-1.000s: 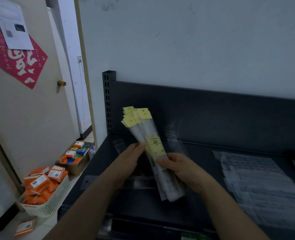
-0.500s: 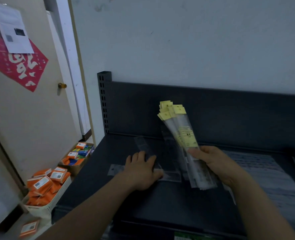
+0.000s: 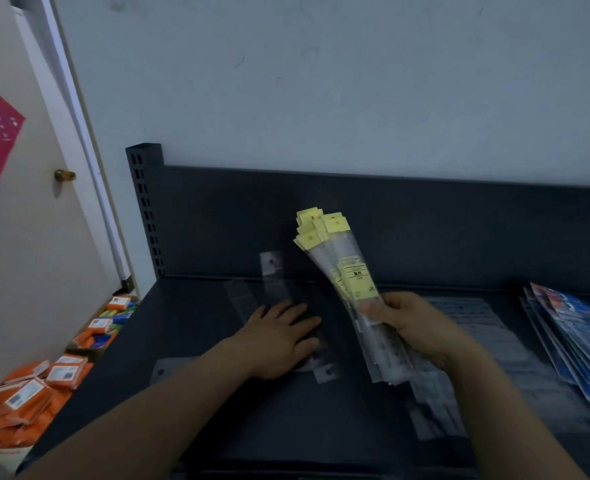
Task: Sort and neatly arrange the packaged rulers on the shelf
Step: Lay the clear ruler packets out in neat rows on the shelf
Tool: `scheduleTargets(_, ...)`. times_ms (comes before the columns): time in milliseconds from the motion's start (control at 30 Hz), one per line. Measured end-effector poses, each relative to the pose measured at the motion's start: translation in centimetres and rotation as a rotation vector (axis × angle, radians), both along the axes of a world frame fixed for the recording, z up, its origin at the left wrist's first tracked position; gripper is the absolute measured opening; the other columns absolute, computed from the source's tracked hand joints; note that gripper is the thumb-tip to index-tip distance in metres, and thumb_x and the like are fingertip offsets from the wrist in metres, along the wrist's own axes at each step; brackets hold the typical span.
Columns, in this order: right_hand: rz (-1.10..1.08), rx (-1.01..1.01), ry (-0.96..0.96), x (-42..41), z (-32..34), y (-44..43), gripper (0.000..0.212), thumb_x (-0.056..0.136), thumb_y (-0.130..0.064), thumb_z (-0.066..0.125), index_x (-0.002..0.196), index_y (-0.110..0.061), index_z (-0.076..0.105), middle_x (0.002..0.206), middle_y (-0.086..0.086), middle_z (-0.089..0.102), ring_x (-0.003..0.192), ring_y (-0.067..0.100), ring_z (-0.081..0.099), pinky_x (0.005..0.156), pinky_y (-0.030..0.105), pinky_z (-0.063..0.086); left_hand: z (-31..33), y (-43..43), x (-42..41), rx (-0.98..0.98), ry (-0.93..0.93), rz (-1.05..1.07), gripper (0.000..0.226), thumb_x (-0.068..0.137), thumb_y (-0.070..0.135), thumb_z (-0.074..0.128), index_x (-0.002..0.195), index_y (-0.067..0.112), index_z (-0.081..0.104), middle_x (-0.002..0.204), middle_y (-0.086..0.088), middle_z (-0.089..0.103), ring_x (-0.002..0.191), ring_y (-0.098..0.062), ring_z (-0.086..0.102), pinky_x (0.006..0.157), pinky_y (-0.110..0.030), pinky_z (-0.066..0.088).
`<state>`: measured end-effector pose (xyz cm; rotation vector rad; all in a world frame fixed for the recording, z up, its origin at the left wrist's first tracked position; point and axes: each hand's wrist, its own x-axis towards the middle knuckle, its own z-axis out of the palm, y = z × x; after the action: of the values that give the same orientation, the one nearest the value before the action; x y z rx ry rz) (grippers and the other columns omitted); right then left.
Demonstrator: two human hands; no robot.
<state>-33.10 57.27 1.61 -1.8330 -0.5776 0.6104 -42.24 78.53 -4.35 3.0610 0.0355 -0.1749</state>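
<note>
Right hand (image 3: 415,332) grips the ruler bundle (image 3: 352,276), fingers curled round it, at 1 o'clock from the left hand (image 3: 283,341). Bare shelf (image 3: 286,427) opens at 7 o'clock; blue packs (image 3: 570,337) crowd 3 o'clock. The left hand, off the bundle since a second ago, stays flat on loose rulers (image 3: 274,285), fingers slightly spread.

On the shelf (image 3: 189,313), loose ruler sleeves (image 3: 273,275) lie at ten o'clock, partly under the left hand (image 3: 281,341). At one o'clock the ruler bundle (image 3: 347,268) rises from the right hand (image 3: 415,327). Flat packets (image 3: 484,323) lie at three, card packs (image 3: 574,341) beyond them; boxes (image 3: 34,389) sit on the floor at nine
</note>
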Motion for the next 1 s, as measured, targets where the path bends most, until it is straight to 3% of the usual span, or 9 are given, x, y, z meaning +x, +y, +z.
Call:
scheduleTargets(100, 0.022, -0.095, -0.077, 0.2, -0.2, 0.8, 0.03, 0.087, -0.036, 0.065, 0.097, -0.009, 0.069, 0.094, 0.015, 0.073, 0.087, 0.036, 0.069, 0.081, 0.049, 0.054, -0.4, 1.8, -2.6, 0.1, -0.138, 0.017, 0.073, 0.087, 0.067, -0.001, 0.15, 0.037, 0.023, 0.157, 0.007, 0.022, 0.139, -0.022, 0.024, 0.113, -0.037, 0.022)
scheduleTargets(267, 0.07, -0.243, -0.249, 0.1, -0.3, 3.3, 0.023, 0.087, -0.038, 0.065, 0.091, -0.016, 0.068, 0.072, -0.004, 0.065, 0.056, 0.004, 0.057, 0.055, 0.02, 0.045, -1.7, 6.3, -3.6, 0.195, -0.384, 0.205, 0.071, 0.088, 0.062, 0.009, 0.118, 0.024, 0.06, 0.118, -0.001, 0.059, 0.098, -0.024, 0.051, 0.085, -0.038, 0.046)
scheduleTargets(400, 0.09, -0.291, -0.333, 0.0, -0.3, 4.5, 0.017, 0.088, -0.036, 0.064, 0.083, -0.02, 0.064, 0.067, -0.01, 0.06, 0.046, -0.006, 0.052, 0.042, 0.008, 0.037, -1.3, 7.5, -3.8, 0.194, -0.396, 0.395, 0.069, 0.085, 0.06, 0.006, 0.111, 0.021, 0.056, 0.113, -0.003, 0.057, 0.099, -0.027, 0.051, 0.078, -0.036, 0.042)
scheduleTargets(533, 0.089, -0.327, -0.37, -0.2, -0.6, 4.5, 0.021, 0.089, -0.037, 0.063, 0.084, -0.016, 0.064, 0.066, -0.008, 0.059, 0.048, -0.004, 0.051, 0.041, 0.008, 0.035, -0.7, 7.7, -3.0, 0.13, -0.406, 0.464, 0.043, 0.1, 0.049, 0.029, 0.11, 0.017, 0.056, 0.113, -0.006, 0.056, 0.102, -0.027, 0.052, 0.08, -0.036, 0.044)
scheduleTargets(667, 0.076, -0.348, -0.388, -0.2, -0.8, 3.9, 0.023, 0.089, -0.038, 0.062, 0.084, -0.016, 0.065, 0.064, -0.007, 0.056, 0.045, -0.003, 0.049, 0.041, 0.01, 0.034, 0.4, 8.0, -2.7, 0.05, -0.414, 0.476, 0.048, 0.097, 0.056, 0.03, 0.103, 0.018, 0.059, 0.107, -0.005, 0.058, 0.099, -0.025, 0.055, 0.079, -0.035, 0.044)
scheduleTargets(733, 0.066, -0.345, -0.395, -0.1, -0.8, 3.5, 0.023, 0.089, -0.037, 0.062, 0.086, -0.015, 0.066, 0.063, -0.007, 0.055, 0.046, -0.001, 0.047, 0.041, 0.011, 0.034, 1.5, 8.7, -3.3, -0.089, -0.278, 0.452, 0.06, 0.082, 0.075, 0.041, 0.109, 0.024, 0.058, 0.111, -0.001, 0.055, 0.105, -0.022, 0.053, 0.085, -0.035, 0.044)
scheduleTargets(833, 0.064, -0.346, -0.41, 0.1, -0.9, 3.3, 0.023, 0.089, -0.037, 0.063, 0.084, -0.015, 0.067, 0.061, -0.008, 0.054, 0.045, -0.002, 0.045, 0.042, 0.013, 0.034, 2.9, 9.6, -4.6, -0.198, 0.116, 0.366, 0.12, 0.037, 0.092, 0.058, 0.142, 0.038, 0.034, 0.144, 0.003, 0.032, 0.133, -0.025, 0.031, 0.109, -0.046, 0.032)
scheduleTargets(867, 0.065, -0.355, -0.417, 0.1, -0.9, 3.4, 0.024, 0.088, -0.038, 0.063, 0.085, -0.015, 0.067, 0.062, -0.007, 0.054, 0.047, -0.001, 0.046, 0.043, 0.014, 0.034, 2.9, 9.8, -4.9, -0.2, 0.171, 0.347, 0.125, 0.035, 0.091, 0.06, 0.145, 0.041, 0.028, 0.15, 0.004, 0.024, 0.137, -0.027, 0.023, 0.113, -0.049, 0.026)
scheduleTargets(1000, 0.085, -0.345, -0.4, -0.1, -0.8, 3.6, 0.024, 0.089, -0.036, 0.063, 0.084, -0.013, 0.065, 0.062, -0.008, 0.055, 0.043, -0.004, 0.048, 0.041, 0.01, 0.034, 1.9, 9.6, -4.4, -0.176, 0.029, 0.329, 0.077, 0.078, 0.07, 0.056, 0.145, 0.043, 0.029, 0.152, 0.004, 0.023, 0.138, -0.026, 0.021, 0.114, -0.044, 0.021)
